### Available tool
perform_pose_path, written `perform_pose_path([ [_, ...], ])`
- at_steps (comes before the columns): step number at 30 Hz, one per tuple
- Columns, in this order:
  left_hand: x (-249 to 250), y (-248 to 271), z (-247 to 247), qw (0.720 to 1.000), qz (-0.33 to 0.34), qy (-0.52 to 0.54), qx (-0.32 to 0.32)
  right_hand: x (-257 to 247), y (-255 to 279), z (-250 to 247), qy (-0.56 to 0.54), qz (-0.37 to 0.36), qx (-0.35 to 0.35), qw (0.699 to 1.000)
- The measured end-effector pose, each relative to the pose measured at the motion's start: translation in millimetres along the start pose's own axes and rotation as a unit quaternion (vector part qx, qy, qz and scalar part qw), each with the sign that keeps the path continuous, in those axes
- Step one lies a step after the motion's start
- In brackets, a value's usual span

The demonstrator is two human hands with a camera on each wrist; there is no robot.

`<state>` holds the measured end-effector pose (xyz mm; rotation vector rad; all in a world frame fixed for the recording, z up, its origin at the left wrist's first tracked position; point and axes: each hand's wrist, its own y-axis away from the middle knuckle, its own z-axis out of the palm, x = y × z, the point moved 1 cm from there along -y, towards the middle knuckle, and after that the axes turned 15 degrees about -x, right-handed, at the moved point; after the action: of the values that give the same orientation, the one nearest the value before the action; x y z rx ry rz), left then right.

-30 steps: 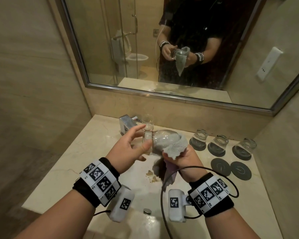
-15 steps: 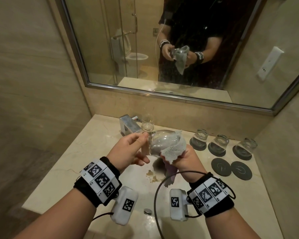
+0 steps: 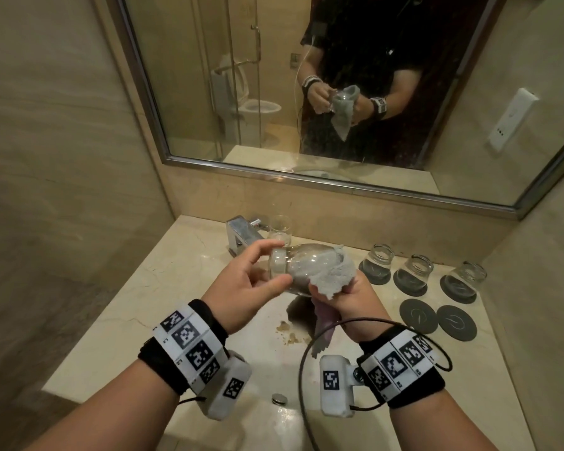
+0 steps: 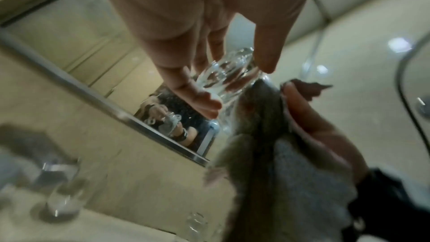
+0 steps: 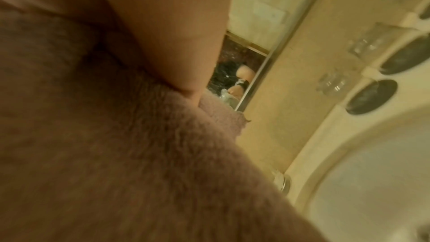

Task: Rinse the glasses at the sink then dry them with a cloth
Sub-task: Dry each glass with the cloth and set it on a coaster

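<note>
A clear glass (image 3: 298,263) lies sideways in the air above the sink basin (image 3: 264,424). My left hand (image 3: 275,263) pinches its thick base between thumb and fingers; the left wrist view shows those fingers (image 4: 197,91) around the glass (image 4: 224,77). A grey cloth (image 3: 331,276) is stuffed into the glass's mouth, its tail hanging below. My right hand (image 3: 339,296) grips the bunched cloth at the rim. In the right wrist view the cloth (image 5: 116,135) fills most of the picture and hides the glass.
Three glasses (image 3: 412,271) stand upside down on dark coasters at the back right, with two bare coasters (image 3: 417,315) in front. One upright glass (image 3: 279,227) stands beside the chrome faucet (image 3: 241,236). The drain (image 3: 280,399) is below my wrists. A mirror (image 3: 339,92) hangs behind.
My left fingers have shifted their hold on the glass's base, closing and spreading again as the glass turns. The cloth stays in the mouth, in my right hand.
</note>
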<state>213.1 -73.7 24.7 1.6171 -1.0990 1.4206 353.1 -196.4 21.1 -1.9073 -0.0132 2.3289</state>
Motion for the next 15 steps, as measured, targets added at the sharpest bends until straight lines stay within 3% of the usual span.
perform_pose_path([
  [3, 1.6, -1.1, 0.1, 0.999, 0.006, -0.047, -0.012, -0.5, -1.7, -0.5, -0.04, -0.015, -0.003, 0.999],
  [7, 2.6, -8.1, -0.8, 0.994, -0.086, 0.062, 0.017, -1.5, -1.0, 4.6, 0.026, 0.008, -0.005, 1.0],
  [9, 0.5, -6.5, -1.3, 0.997, -0.065, 0.031, 0.018, -1.9, 0.8, 5.3, 0.035, 0.017, -0.006, 0.999],
  [12, -0.2, -0.4, -2.6, 0.995, 0.013, -0.095, -0.016, -1.1, 1.6, 1.8, -0.016, -0.012, 0.01, 1.0],
  [15, 2.4, -3.5, -0.4, 0.998, -0.003, -0.063, 0.001, -0.6, -0.7, 1.0, -0.032, -0.026, 0.006, 0.999],
])
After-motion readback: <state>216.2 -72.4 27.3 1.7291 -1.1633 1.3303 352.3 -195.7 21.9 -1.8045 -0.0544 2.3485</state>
